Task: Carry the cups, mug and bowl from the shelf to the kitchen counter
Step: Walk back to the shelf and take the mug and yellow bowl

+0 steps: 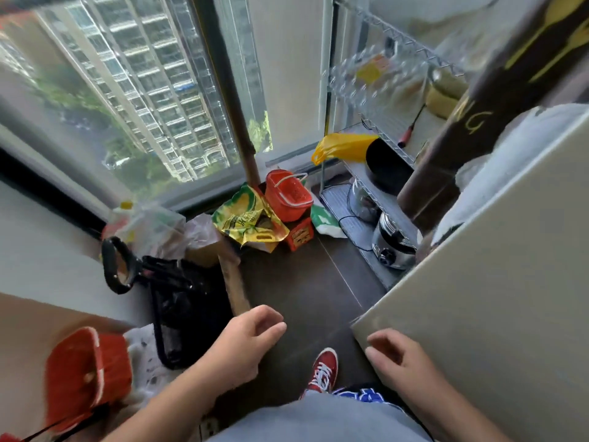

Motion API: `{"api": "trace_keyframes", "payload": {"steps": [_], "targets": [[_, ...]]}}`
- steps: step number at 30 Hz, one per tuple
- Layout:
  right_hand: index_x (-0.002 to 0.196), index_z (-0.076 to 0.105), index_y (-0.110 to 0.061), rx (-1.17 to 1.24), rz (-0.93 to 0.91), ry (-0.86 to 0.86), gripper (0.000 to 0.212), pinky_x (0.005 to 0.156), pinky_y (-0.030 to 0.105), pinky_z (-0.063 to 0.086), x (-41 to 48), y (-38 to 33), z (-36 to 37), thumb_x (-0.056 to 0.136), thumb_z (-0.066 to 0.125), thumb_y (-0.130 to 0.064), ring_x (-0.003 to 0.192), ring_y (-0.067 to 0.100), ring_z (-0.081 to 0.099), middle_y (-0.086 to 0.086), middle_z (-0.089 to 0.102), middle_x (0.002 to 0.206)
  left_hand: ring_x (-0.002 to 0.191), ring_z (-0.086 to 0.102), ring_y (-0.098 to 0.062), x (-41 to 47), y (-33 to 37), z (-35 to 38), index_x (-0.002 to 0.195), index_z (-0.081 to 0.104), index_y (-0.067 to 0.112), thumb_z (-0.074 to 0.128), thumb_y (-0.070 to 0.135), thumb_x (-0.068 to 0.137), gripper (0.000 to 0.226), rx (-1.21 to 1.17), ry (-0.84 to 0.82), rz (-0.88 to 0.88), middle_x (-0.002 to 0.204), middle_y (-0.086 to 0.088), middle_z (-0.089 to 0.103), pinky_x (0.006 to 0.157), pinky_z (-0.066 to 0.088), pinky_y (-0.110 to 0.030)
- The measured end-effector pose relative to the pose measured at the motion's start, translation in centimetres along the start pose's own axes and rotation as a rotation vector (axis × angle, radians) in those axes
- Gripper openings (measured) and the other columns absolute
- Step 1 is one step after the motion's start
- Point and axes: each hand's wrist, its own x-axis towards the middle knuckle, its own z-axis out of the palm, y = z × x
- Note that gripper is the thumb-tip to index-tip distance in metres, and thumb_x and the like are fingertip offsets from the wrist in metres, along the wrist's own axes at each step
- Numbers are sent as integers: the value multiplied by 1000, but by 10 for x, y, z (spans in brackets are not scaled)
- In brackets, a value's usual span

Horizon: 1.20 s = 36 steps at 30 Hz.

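Wire shelf rack: upper tiers and clear wrapped contents were blurred beyond identifying, right portion hidden behind tilted pale board; red fluted plastic container was smeared, lower edge cut off.

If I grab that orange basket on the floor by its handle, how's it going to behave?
The orange basket looks like thin perforated plastic, so probably light and fairly stiff. It already sits tilted on a red box, so a nudge might tip it off. Its thin handle looks hinged, so the basket may swing when lifted. Whether anything is inside cannot be seen.
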Motion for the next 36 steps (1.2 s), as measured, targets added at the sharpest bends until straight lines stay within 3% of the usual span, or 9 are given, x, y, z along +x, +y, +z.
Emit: {"api": "trace_keyframes", "payload": {"steps": [3, 6, 9, 14, 21, 24, 30, 33, 36], "targets": [[96, 65, -44, 4, -106, 110, 24, 68, 17, 52, 29, -53, -21, 73, 64, -51, 77, -4, 66, -20, 72, 88, 82, 66, 2, 32, 54, -19, 94, 68, 38, 64, 44, 86, 11, 0, 5, 142, 88, 18, 72, 70, 52, -17], [95, 65, -44, 52, -209, 187, 29, 69, 21, 54, 53, -104, -46, 70, 59, -58, 77, 1, 66, -14, 72, 86, 85, 66, 1, 54, 98, -36, 96, 67, 39, 61, 50, 83, 19, -28, 20, 275, 91, 22, 71, 71, 50, -13], [94, 66, -41, 92, -301, 245, 22, 71, 24, 56, 74, -148, -69, 75, 62, -52, 76, 5, 66, -10, 72, 85, 88, 67, -1, 75, 135, -53, 100, 67, 42, 59, 57, 80, 25, -73, 12, 360, 95, 18, 72, 74, 51, -18], [96, 66, -38, 88, -416, 376, 17, 67, 9, 49, 108, -210, -101, 82, 63, -47, 81, 0, 65, -19, 70, 89, 89, 69, -9, 118, 202, -85, 101, 67, 40, 59, 59, 80, 29, -135, -25, 516, 97, 9, 74, 80, 58, -40], [94, 67, -33, 179, -566, 640, 11, 68, 7, 49, 144, -296, -146, 85, 70, -27, 80, 1, 68, -18, 73, 90, 85, 68, -21, 189, 316, -133, 94, 71, 29, 63, 47, 77, 27, -209, -79, 797, 91, -3, 74, 74, 55, -38], [96, 67, -34, 165, -629, 798, 13, 73, 17, 54, 153, -340, -171, 84, 70, -30, 79, 6, 70, -13, 73, 85, 85, 67, -24, 213, 374, -158, 93, 71, 28, 63, 48, 73, 29, -235, -148, 932, 91, -4, 74, 78, 53, -43], [101, 64, -33, -13, -739, 1048, 17, 75, 14, 53, 153, -422, -225, 84, 70, -35, 91, 2, 67, -20, 70, 97, 89, 69, -19, 233, 477, -209, 96, 72, 23, 66, 36, 79, 22, -202, -218, 1236, 93, -4, 75, 81, 55, -37], [100, 65, -34, -92, -798, 1169, 16, 75, 16, 53, 145, -455, -253, 85, 70, -30, 91, 3, 67, -18, 70, 96, 84, 67, -18, 231, 522, -229, 95, 71, 19, 66, 31, 79, 20, -179, -218, 1393, 88, -6, 73, 70, 53, -25], [100, 66, -30, -151, -860, 1266, 16, 75, 18, 54, 127, -486, -281, 84, 69, -31, 89, 7, 69, -13, 71, 93, 77, 66, -15, 225, 570, -248, 92, 71, 18, 71, 22, 85, 8, -152, -201, 1536, 82, -2, 72, 65, 52, -22]]}}
